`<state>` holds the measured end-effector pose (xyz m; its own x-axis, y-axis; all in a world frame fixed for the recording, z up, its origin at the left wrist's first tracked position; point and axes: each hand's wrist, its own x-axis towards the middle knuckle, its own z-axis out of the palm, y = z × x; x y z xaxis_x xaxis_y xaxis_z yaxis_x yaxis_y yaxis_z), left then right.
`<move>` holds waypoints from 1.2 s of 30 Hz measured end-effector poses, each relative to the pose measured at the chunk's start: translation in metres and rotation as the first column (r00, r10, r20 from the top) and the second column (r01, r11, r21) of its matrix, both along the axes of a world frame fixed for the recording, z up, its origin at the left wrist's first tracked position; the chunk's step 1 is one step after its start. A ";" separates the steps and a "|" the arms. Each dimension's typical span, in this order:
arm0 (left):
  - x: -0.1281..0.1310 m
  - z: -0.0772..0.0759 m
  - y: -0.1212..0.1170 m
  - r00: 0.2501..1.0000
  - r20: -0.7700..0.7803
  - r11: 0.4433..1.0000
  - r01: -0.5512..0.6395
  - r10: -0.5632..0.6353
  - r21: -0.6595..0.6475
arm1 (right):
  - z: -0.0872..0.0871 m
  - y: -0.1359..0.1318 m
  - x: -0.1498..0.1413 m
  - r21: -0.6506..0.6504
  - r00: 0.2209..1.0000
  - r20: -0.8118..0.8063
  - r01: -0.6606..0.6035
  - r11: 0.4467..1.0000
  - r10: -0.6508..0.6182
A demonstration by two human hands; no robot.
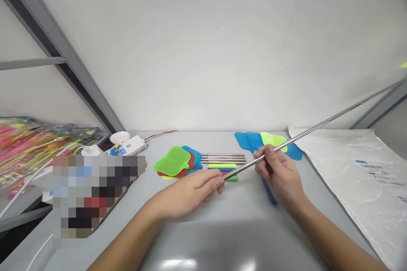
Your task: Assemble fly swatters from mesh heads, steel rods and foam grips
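Observation:
A long metal telescopic rod [330, 119] slants up to the right edge of the head view, pulled out long. My left hand [200, 188] is closed around its thick lower end. Further up, my right hand [281, 175] pinches the rod between thumb and fingers. A yellow-green piece [403, 65] shows at the right edge near the rod's far end, mostly cut off. Behind my right hand lie blue fly swatter heads [254, 140] and a yellow-green swatter head [275, 139]. A blue handle [269, 192] sticks out below that hand, partly hidden.
Behind my left hand, a green swatter head [172, 161] tops a stack with red and blue ones, beside several metal rods [222, 158] and coloured handles [221, 166]. A white plastic bag [356, 178] covers the right side. A power strip [129, 148] and a blurred-out box stand left.

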<state>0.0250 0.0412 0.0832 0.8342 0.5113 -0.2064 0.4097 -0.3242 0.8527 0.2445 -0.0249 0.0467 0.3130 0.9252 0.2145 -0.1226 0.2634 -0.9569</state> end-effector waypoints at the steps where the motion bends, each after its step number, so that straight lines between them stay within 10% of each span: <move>1: -0.001 0.000 0.001 1.000 0.002 1.000 0.010 -0.010 -0.007 | 0.002 -0.001 0.003 0.002 1.000 0.007 0.030 1.000 -0.030; 18: -0.009 -0.001 0.017 0.978 0.095 0.982 -0.184 0.186 -0.034 | 0.014 0.007 0.043 0.095 0.943 -0.171 0.306 0.947 -0.287; 36: 0.012 -0.026 0.013 0.803 0.355 0.855 -0.518 0.479 0.020 | -0.005 0.011 0.012 0.107 0.972 -0.191 0.158 0.982 -0.136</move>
